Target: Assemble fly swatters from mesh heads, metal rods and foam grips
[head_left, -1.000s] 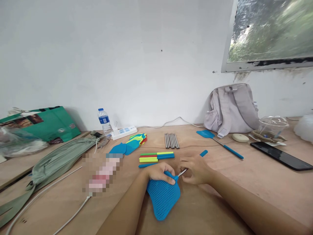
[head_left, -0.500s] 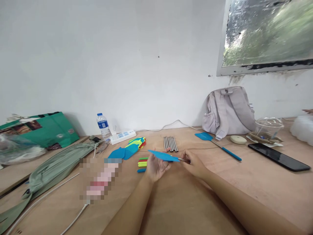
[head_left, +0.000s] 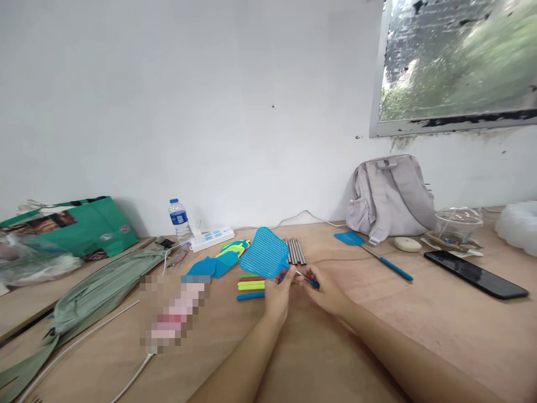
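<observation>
A blue mesh fly swatter head (head_left: 263, 253) stands tilted above the table, its face toward me. My left hand (head_left: 278, 296) pinches it at the lower neck. Close on the right, my right hand (head_left: 327, 290) has its fingers closed on the swatter's thin shaft (head_left: 298, 273); a bit of blue (head_left: 314, 284) shows at these fingers, probably the handle. The fingertips of both hands nearly meet and partly hide the joint. Beside my left hand lie several coloured handle grips (head_left: 250, 285). Behind the hands is a row of metal tubes (head_left: 297, 252).
Loose swatter heads (head_left: 226, 263) lie left of the hands. A whole blue swatter (head_left: 394, 267), a black phone (head_left: 476, 274), a white case (head_left: 406, 244) and a backpack (head_left: 390, 196) are on the right. A power strip (head_left: 212, 239) and bottle (head_left: 179, 218) stand at the back left.
The swatter head has turned from nearly flat and edge-on to upright, facing me. My left hand has gone from open under the head to pinching its neck, and both hands have come closer together.
</observation>
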### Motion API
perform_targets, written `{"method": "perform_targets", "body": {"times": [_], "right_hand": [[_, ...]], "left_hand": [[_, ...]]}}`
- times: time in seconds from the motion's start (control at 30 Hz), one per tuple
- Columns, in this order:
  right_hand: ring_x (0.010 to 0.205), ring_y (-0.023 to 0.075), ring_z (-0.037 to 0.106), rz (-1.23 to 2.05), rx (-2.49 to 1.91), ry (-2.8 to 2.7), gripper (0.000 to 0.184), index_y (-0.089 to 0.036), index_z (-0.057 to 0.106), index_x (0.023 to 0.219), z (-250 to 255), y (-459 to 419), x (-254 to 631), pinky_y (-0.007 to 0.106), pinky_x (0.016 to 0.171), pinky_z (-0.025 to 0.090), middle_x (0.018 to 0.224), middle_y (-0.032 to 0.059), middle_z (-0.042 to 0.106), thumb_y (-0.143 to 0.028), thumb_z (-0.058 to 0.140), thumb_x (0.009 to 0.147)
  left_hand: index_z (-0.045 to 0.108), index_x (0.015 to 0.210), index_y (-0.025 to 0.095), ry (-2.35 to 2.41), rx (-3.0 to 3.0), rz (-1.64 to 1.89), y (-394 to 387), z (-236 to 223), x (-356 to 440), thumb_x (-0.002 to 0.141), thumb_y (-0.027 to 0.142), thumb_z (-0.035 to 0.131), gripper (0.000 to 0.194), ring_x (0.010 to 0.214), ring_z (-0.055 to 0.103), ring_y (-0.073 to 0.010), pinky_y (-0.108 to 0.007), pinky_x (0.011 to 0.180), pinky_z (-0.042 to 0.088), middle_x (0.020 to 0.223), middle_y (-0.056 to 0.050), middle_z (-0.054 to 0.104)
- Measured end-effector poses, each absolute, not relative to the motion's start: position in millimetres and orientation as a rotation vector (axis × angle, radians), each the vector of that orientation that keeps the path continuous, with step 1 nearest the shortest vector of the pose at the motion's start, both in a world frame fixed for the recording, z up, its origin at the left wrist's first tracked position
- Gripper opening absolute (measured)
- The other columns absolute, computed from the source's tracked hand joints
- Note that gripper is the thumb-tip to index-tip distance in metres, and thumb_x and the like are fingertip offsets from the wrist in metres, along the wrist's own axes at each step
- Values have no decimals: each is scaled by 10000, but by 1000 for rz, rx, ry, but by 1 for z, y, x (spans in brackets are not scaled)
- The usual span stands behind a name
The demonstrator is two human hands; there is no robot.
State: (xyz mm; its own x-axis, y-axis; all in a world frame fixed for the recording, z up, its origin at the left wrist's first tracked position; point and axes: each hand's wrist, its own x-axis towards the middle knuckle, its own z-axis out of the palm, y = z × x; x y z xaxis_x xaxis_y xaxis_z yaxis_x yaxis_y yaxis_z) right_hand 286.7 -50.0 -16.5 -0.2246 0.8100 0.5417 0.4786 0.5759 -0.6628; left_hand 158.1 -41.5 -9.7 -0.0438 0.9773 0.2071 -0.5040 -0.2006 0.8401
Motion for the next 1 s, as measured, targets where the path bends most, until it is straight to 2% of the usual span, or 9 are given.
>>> {"method": "perform_targets", "body": {"times": [0.13, 0.27, 0.4, 0.5, 0.6, 0.73, 0.83, 1.0], "right_hand": [[771, 166, 554, 487, -1018, -2027, 198, -197, 544, 888, -7, -55, 287, 286, 697, 409, 844, 30, 616, -347, 426, 834], [881, 189, 559, 563, -989, -2036, 286, -209, 568, 946, -2, -57, 284, 299, 769, 400, 935, 38, 629, -397, 370, 861], [685, 151, 521, 667, -1029, -2037, 327, -192, 548, 802, -3, -52, 283, 265, 625, 387, 733, 9, 583, -443, 346, 859], [511, 96, 395, 919, -1054, -1968, 359, -189, 465, 689, -8, -48, 283, 222, 486, 315, 569, -37, 435, -494, 351, 840], [452, 72, 303, 1197, -1049, -1851, 382, -191, 430, 687, -11, -45, 282, 198, 419, 247, 533, -59, 355, -548, 365, 808], [443, 65, 275, 1402, -996, -1749, 414, -187, 430, 714, -9, -44, 281, 185, 396, 225, 526, -67, 330, -593, 377, 774], [444, 63, 274, 1372, -989, -1788, 413, -188, 420, 706, -7, -45, 282, 186, 401, 231, 536, -65, 336, -589, 364, 786], [472, 71, 310, 1124, -975, -1933, 398, -191, 388, 682, -7, -45, 283, 203, 441, 268, 556, -57, 352, -552, 314, 832]], "left_hand": [[599, 615, 120, 696, 798, 1639, -30, -8, 145, 535, 339, 741, 272, 546, 521, -73, -209, 578, 429, 595, 25, 573], [602, 597, 123, 733, 746, 1714, -24, -8, 140, 493, 332, 761, 283, 587, 522, -87, -228, 608, 436, 586, 25, 570], [608, 582, 120, 755, 719, 1714, -23, -8, 141, 464, 328, 773, 290, 577, 516, -86, -239, 619, 441, 570, 28, 562], [606, 559, 114, 789, 690, 1683, -22, -9, 141, 433, 336, 782, 310, 556, 515, -88, -238, 595, 439, 555, 19, 564], [612, 551, 111, 815, 696, 1674, -19, -9, 140, 412, 344, 788, 323, 548, 521, -90, -232, 584, 442, 540, 13, 568], [625, 558, 113, 835, 782, 1690, -16, -8, 138, 440, 351, 776, 306, 541, 522, -87, -228, 575, 445, 542, 11, 571], [623, 560, 115, 826, 819, 1695, -15, -8, 137, 456, 353, 769, 298, 553, 524, -89, -232, 586, 451, 553, 10, 576], [604, 565, 117, 863, 837, 1712, -13, -8, 135, 469, 361, 762, 306, 537, 514, -80, -220, 572, 439, 544, 22, 564]]}}
